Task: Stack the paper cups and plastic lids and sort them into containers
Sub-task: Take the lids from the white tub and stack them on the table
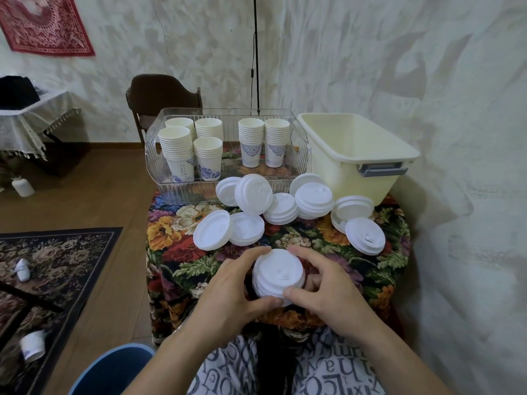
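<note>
Left of centre, the clear bin holds six stacks of paper cups, all upright with mouths up; cup sorting looks largely done, though one stray cup lies on its side on the rug at lower left. At centre, loose lids and short lid piles lie scattered on the counter, several tilted against one another. At lower centre, the left hand and right hand both curl round a lid stack, fingers on its rim, held just above the counter edge. The stack's flat top faces up toward the camera, its axis leaning slightly left. At upper right, the cream tub shows no lids inside; lid sorting appears not yet begun.
</note>
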